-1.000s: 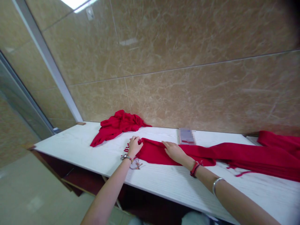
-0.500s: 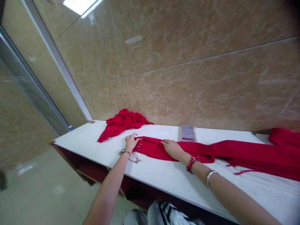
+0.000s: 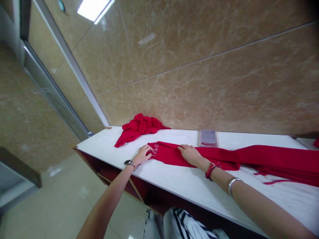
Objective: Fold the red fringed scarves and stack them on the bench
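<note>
A long red scarf (image 3: 171, 155) lies along the white tabletop (image 3: 174, 176), folded lengthwise toward the right. Its fringe (image 3: 155, 151) spreads at the left end. My left hand (image 3: 143, 154), with a watch on the wrist, touches this fringe with its fingers stretched out and slightly curved. On the scarf's upper side, to the right of the fringe, rests my right hand (image 3: 190, 154), palm down and fingers extended. Loose red strands (image 3: 276, 182) show under the layers at the right. The scarf's far right end runs out of view.
A crumpled red cloth (image 3: 142, 127) lies behind my left hand near the wall. Behind the scarf, a small blurred box (image 3: 208, 138) stands against the tiled wall (image 3: 199, 93). Open shelves (image 3: 137, 189) sit below the tabletop's front edge.
My left hand has shifted from the scarf's far corner toward its near side, and the fringe now shows straighter and more spread. My right hand stays on the scarf. The camera view has turned left.
</note>
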A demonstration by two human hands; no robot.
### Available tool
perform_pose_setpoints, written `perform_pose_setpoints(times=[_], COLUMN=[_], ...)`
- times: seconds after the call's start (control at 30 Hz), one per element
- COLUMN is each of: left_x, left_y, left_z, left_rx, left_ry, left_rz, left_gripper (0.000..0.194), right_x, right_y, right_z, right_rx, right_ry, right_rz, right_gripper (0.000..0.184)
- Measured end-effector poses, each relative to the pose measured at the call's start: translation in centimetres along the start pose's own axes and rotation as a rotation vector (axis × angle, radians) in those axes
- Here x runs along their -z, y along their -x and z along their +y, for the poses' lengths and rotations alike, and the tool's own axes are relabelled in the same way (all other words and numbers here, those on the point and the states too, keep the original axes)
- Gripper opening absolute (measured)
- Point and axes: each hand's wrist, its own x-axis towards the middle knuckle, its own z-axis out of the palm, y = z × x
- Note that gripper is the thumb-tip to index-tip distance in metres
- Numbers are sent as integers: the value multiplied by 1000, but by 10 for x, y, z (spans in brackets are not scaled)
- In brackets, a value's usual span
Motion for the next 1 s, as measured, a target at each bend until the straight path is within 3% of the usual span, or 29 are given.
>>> perform_pose_setpoints(times=[0.13,0.2,0.27,0.4,0.47,0.57,0.67,0.77,0.83,0.93,1.0], left_x=[1,4,6,5,3,-1,-4,-3,-1,1,0], left_y=[4,7,9,14,15,13,11,12,12,12,11], left_z=[-14,-15,-9,13,20,23,21,23,27,34,36], left_rx=[238,267,205,-136,-184,30,249,349,247,-106,-206], left_ry=[-52,-54,-37,62,58,-72,-184,-231,-168,-16,19], left_rz=[146,185,175,19,-17,101,243,330,335,180,99], left_gripper=[20,23,25,30,23,15,23,26,22,22,19], right_x=[-2,-1,0,1,1,0,0,2,2,2,1], right_y=[0,0,1,1,0,0,0,1,1,0,0], right_z=[1,1,0,-1,-1,0,-1,-1,-1,0,0], right_rx=[19,20,14,13,16,15,21,19,18,19,18], right_ry=[16,21,25,29,29,29,29,28,28,31,33], right_rz=[-1,-9,-14,-3,-9,-13,-6,-15,-17,-17,-20], right_gripper=[37,37,36,36,37,38,38,37,37,37,37])
